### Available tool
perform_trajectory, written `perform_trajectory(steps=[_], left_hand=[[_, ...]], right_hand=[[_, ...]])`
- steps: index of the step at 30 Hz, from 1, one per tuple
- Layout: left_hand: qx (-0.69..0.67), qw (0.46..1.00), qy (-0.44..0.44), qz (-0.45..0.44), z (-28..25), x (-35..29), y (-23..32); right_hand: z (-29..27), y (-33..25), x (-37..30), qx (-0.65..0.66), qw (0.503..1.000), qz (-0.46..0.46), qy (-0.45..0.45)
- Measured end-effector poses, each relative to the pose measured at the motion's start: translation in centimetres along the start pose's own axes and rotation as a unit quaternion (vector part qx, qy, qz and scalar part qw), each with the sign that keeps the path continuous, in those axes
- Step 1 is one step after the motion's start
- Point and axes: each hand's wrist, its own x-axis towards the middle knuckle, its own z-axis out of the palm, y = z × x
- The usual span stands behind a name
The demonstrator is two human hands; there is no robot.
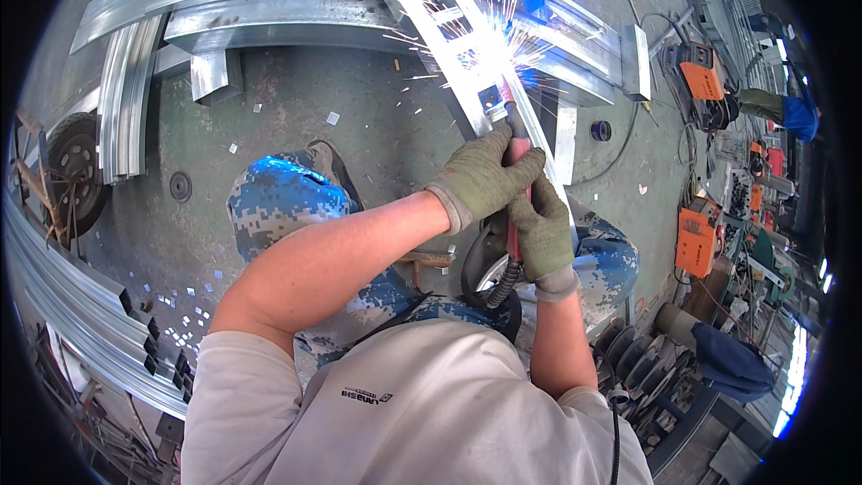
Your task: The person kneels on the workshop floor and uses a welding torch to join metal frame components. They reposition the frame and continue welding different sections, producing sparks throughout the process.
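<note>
Welding torch (514,139) held in 2 gloved hands – arc lit on a galvanised steel frame (467,63)

The left hand (480,181) is wrapped closed around the red torch handle near its neck, and the right hand (543,232) is closed around it lower down, above the ribbed black cable (503,283); the tip is set against a slanted bar of the frame, where sparks (489,40) are thrown outward. The forearms (341,260) are left bare above the gloves – burns from spatter could be caused there. The cable is draped across the camouflage-clad knees (287,202), so the tip might be dragged off the seam if it were snagged. Fumes from the coated steel could be breathed in at this closeness.
</note>
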Motion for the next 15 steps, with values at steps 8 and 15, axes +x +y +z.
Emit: perform_trajectory(steps=[8,15], left_hand=[[0.039,0.995,-0.076,-0.057,-0.8,0.0,0.9],[0.002,0.999,-0.033,-0.031,-0.3,0.2,0.2]], right_hand=[[0.6,-0.4,-0.5,0.004,0.999,-0.004,0.031],[0.4,-0.4,0.3,0.002,1.000,-0.009,-0.011]])
